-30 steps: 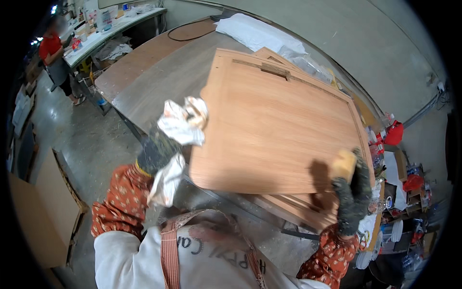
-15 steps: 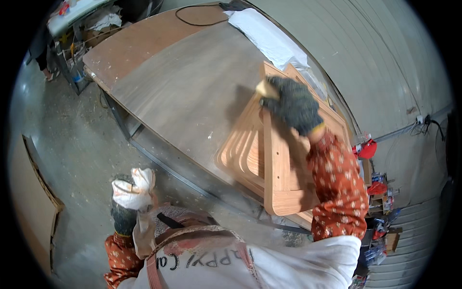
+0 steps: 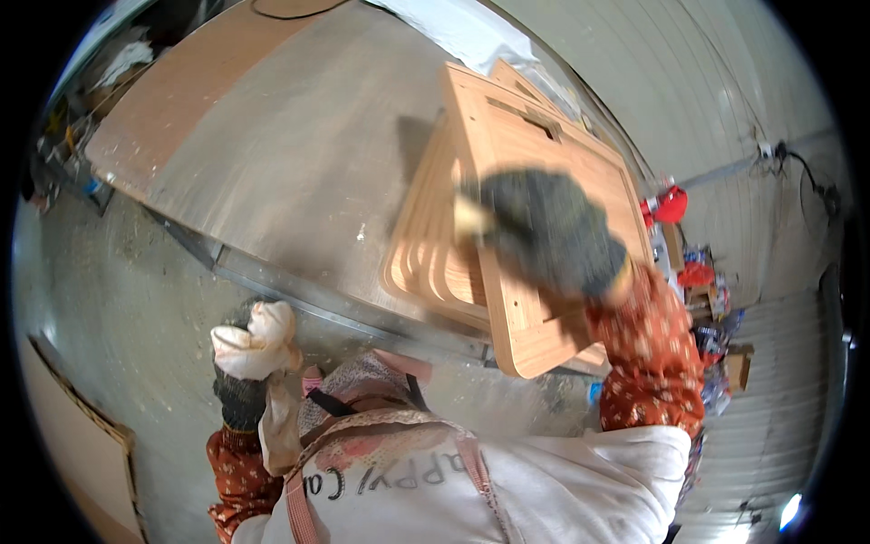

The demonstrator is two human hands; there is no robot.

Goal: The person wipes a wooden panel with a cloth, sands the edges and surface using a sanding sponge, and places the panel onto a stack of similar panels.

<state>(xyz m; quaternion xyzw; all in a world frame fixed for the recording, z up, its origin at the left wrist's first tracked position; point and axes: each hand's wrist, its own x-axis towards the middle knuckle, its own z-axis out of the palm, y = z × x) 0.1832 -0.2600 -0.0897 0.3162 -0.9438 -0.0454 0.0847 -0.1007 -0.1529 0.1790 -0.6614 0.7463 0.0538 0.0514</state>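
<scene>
My right hand, in a dark knitted glove and blurred by motion, grips a small pale yellow piece, perhaps a pad or block. It rests against the left edge of a light wooden panel with rounded corners and a slot. This panel stands tilted on the worktable, in front of several similar wooden panels leaning together. Low on the left, away from the table, my left hand, also gloved, is closed round a crumpled white cloth.
The large worktable has a scuffed grey-brown top. White sheeting and a black cable lie at its far side. A cardboard sheet is on the floor at left. Red items and boxes line the right wall.
My right hand has slid down the panel's edge toward me with the yellow piece. The whole view has shifted; my left hand still holds the cloth.
</scene>
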